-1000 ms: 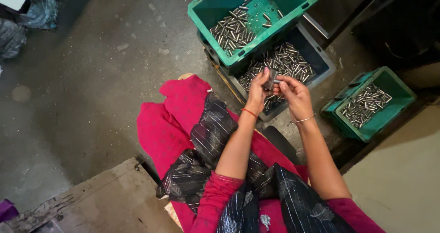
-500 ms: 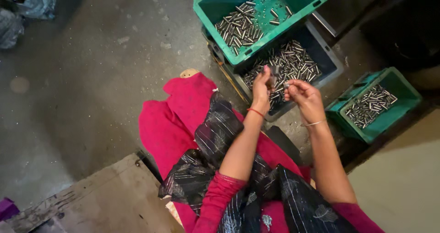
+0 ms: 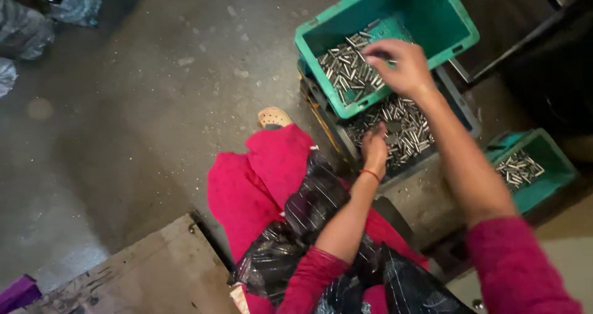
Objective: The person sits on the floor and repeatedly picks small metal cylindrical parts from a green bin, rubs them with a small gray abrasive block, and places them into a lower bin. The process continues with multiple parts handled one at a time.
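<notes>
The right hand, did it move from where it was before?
Yes. The right hand went from beside the left hand over the grey bin to above the big green crate.

Saw shiny metal pins (image 3: 349, 73) in a smooth green plastic crate (image 3: 432, 17). Noted rough matt concrete floor (image 3: 154, 91), glossy black plastic sheet (image 3: 309, 209).

crates (image 3: 432, 48) on concrete floor (image 3: 154, 104)

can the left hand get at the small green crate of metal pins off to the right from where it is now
Probably not without shifting. The left hand rests at the grey tray of metal pins, and the outstretched right arm crosses between it and the small green plastic crate of metal pins on the far side.
</notes>
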